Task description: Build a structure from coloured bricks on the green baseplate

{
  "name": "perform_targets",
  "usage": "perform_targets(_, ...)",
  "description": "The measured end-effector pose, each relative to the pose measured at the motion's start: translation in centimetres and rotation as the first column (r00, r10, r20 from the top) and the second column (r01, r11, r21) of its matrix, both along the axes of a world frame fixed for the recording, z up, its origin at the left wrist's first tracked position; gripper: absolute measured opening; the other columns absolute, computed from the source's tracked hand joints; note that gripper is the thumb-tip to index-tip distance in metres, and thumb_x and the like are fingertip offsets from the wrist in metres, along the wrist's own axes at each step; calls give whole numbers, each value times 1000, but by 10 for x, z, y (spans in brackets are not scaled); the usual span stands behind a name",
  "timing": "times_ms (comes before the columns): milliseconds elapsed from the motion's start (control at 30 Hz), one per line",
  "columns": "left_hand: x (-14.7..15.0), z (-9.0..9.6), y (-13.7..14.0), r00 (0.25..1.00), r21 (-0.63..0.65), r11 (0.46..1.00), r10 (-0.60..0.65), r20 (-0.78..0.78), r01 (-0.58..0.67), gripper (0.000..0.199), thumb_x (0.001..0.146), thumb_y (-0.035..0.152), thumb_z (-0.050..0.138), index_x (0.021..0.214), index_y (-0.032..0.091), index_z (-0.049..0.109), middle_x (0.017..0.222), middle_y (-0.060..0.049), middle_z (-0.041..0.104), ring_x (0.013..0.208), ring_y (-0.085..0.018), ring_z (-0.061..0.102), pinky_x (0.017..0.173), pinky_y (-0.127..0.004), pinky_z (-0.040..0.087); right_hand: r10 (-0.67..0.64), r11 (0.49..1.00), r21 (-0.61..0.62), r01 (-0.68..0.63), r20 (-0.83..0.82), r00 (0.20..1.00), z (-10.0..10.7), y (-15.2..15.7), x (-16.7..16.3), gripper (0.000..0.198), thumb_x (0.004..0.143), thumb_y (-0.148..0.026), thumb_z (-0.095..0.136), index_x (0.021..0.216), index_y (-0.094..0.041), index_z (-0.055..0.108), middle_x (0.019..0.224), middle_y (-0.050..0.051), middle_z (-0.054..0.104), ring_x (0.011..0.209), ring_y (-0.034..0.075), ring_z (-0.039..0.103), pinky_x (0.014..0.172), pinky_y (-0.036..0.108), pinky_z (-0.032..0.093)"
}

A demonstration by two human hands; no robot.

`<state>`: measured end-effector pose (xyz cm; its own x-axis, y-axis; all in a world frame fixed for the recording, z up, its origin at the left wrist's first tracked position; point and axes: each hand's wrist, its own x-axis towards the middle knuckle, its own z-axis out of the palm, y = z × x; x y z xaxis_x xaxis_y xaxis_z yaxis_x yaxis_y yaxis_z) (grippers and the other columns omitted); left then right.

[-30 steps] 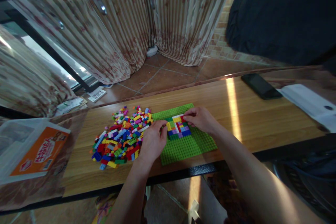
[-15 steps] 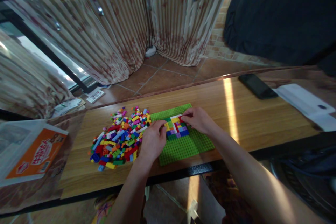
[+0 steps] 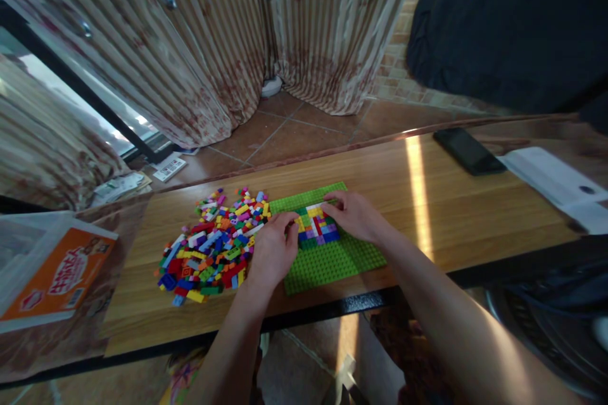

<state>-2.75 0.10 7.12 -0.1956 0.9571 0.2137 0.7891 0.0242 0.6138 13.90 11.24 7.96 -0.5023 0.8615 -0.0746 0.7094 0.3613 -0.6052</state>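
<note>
A light green studded baseplate (image 3: pixel 323 269) lies on the wooden tabletop, with a multicoloured patch of toy building bricks (image 3: pixel 317 225) built on its middle. My left hand (image 3: pixel 275 245) is at the patch's left edge, its fingers curled and the thumb close to the forefinger. At the upper right corner of the patch, my right hand (image 3: pixel 354 215) has its fingertips drawn together in a pinch against the bricks. Whatever either hand grips is hidden or too small to make out. A heap of loose bricks (image 3: pixel 209 253) spreads left of the plate, close to my left hand.
Farther left stands a clear plastic box with an orange label (image 3: pixel 61 272). A black phone (image 3: pixel 469 152) and a white sheet (image 3: pixel 555 180) lie at the right. The table's dark front edge (image 3: pixel 332 309) runs below my forearms. Striped curtains (image 3: pixel 199 44) hang behind.
My right hand has shifted slightly left along the top of the brick patch. My left hand stays beside the patch's left edge. The camera view has moved slightly.
</note>
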Motion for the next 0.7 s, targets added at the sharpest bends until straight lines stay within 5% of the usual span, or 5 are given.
perform_targets(267,0,0,0,1000,-7,1000,-4,13,4,19,89,14,50,99,16,66,96,-8,70,86,-19,66,81,-33,53,-43,990,137,21,163,986,4,-18,-10,35,95,-43,45,112,-21,67,94,8,74,84,21,67,70,28,41)
perform_targets(700,1,2,-1,1000,-10,1000,-2,-14,2,17,88,14,51,98,17,65,94,-7,70,86,-20,66,80,-33,52,-37,988,152,4,213,976,4,-20,-12,35,96,-41,42,111,-20,66,96,10,74,86,22,67,69,28,42)
